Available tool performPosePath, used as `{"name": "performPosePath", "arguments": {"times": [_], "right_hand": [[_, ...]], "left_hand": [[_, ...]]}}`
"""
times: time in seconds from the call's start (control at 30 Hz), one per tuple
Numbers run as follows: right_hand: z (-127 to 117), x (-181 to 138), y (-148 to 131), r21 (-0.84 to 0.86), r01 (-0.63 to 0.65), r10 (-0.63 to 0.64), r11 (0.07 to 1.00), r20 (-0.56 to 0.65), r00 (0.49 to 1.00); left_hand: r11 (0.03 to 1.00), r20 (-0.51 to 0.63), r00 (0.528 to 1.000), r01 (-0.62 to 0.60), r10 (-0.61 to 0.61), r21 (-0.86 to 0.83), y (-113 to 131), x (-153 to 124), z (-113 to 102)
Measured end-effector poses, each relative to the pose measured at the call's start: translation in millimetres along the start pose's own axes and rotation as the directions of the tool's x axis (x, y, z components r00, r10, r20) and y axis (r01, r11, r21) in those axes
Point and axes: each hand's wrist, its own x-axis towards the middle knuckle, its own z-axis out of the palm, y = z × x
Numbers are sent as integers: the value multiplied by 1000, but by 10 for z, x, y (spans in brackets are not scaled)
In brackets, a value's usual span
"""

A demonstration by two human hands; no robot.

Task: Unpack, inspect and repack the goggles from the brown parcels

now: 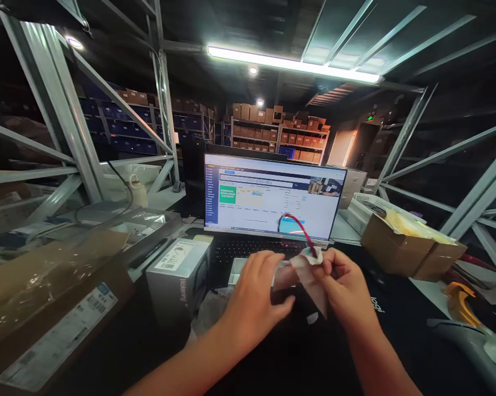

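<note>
Holding a small whitish pouch between both hands, low in the middle of the view, above a dark desk mat and just in front of the keyboard of an open laptop. Pinching the pouch's upper corner with the right hand, thumb and fingertips pressed together on it. Gripping the pouch's left side with the left hand, fingers curled over the material, back of the hand turned to the camera. Showing a red cable arching up out of the pouch's top and across the lit screen. Sitting just left of the left hand, touching the mat: a grey retail box with a white label on top. Lying further left, near the edge: a cardboard carton under clear film with a printed label. Standing well to the right: an open carton with yellow paper inside. Resting at the lower right corner: a handheld scanner.
</note>
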Motion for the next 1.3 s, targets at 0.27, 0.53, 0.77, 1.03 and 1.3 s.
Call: {"name": "performPosePath", "arguments": {"times": [0.27, 0.53, 0.77, 1.03, 1.3], "right_hand": [[343, -185, 144, -400, 333, -330, 854, 77, 941], [102, -9, 30, -86, 23, -31, 996, -93, 995], [-128, 214, 75, 313, -188, 238, 931, -130, 963], [332, -21, 192, -44, 45, -55, 998, -259, 964], [494, -105, 216, -195, 191, -205, 962, -56, 977]], "left_hand": [[981, -126, 985, -95, 117, 170, -18, -78, 172], [983, 237, 962, -105, 138, -148, -100, 60, 0], [957, 297, 929, -149, 222, -249, -106, 28, 42], [966, 45, 997, -52, 66, -255, -69, 57, 81], [980, 29, 999, -23, 30, -199, -176, 47, 42]]}}
